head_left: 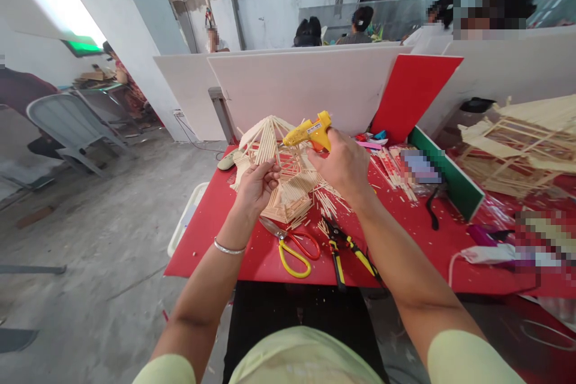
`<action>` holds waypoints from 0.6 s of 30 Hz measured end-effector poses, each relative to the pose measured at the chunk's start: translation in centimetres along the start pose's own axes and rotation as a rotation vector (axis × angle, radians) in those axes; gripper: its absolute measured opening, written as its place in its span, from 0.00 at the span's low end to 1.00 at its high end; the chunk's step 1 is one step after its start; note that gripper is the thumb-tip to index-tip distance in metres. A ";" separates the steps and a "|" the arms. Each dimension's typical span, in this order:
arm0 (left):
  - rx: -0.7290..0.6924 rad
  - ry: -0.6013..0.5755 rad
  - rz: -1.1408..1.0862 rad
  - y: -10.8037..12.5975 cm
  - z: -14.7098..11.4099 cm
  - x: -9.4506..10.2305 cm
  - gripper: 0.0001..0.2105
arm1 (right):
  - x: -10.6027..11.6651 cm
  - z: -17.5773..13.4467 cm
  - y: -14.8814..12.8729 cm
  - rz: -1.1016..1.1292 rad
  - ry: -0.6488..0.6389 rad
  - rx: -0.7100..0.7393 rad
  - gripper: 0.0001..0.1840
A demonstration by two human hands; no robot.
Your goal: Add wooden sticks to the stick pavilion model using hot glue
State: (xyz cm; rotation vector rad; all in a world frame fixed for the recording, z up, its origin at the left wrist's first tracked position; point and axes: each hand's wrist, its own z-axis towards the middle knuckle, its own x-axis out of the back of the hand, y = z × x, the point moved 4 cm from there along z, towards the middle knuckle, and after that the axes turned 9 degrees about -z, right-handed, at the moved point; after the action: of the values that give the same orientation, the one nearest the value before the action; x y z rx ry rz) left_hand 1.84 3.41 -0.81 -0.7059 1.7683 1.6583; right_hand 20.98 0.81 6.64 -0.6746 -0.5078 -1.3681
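Note:
My right hand (344, 162) is wrapped round a yellow hot glue gun (310, 130), its nozzle pointing left over a model building (292, 189) made of thin wooden sticks. My left hand (260, 183) is closed at the left side of the model, fingertips pinched together by the slatted roof; whatever sits between them is too small to make out. Scissors (292, 246) with one red and one yellow handle lie in front of the model. Beside them are pliers (344, 246) with black and yellow handles, and loose sticks (330, 204) are scattered around.
A red-topped table (202, 240) carries everything. Bundles of sticks (393, 171), a phone-like item (422, 166) and a green board (450, 174) lie right. Another stick model (522, 144) stands far right. White panels (297, 87) rise behind; several people sit beyond.

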 end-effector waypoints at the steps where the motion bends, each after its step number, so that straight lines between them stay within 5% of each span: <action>1: -0.001 0.000 -0.001 0.0 0.0 0.0 0.05 | 0.0 0.1 0.0 -0.003 -0.005 0.002 0.25; 10: 0.020 0.005 -0.008 0.0 0.0 -0.1 0.05 | 1.5 1.3 -0.2 0.004 -0.042 0.058 0.24; 14: 0.005 -0.001 -0.006 0.0 0.0 -0.1 0.05 | 1.6 -0.8 0.5 0.080 0.001 -0.048 0.26; 18: -0.013 0.022 0.021 0.1 -0.1 0.0 0.05 | 0.2 -4.4 1.9 0.315 -0.097 -0.203 0.23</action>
State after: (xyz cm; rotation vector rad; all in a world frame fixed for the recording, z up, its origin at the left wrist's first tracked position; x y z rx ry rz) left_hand 1.79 3.35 -0.72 -0.7160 1.7871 1.6840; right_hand 22.63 -2.28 3.31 -0.9485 -0.3246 -1.1009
